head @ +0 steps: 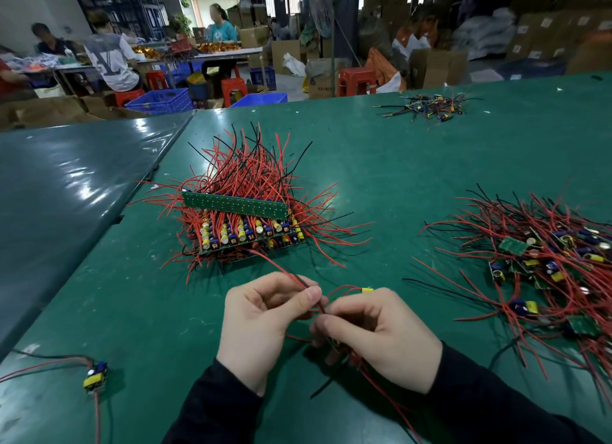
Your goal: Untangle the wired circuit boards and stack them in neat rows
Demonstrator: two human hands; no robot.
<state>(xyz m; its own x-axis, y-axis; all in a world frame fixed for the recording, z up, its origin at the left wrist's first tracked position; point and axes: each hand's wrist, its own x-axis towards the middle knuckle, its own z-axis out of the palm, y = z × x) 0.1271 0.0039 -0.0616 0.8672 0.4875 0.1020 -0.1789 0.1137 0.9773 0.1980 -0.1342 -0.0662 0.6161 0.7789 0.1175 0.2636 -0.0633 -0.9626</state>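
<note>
Small green circuit boards with yellow and blue parts trail red and black wires. A neat stack of boards (pixel 245 226) stands in rows at the table's middle, wires fanning outward. A tangled pile of boards (pixel 543 261) lies at the right. My left hand (pixel 265 321) pinches a red and a black wire (pixel 299 283) between thumb and fingers. My right hand (pixel 381 337) is closed around a board (pixel 337 344) whose wires run up to the left hand and down toward me. Most of that board is hidden by the fingers.
The green table (pixel 397 178) carries a lone board (pixel 95 375) at the near left and a small heap of boards (pixel 430 107) at the far right. A second table (pixel 66 185) adjoins on the left. People sit at a far bench among crates, stools and cartons.
</note>
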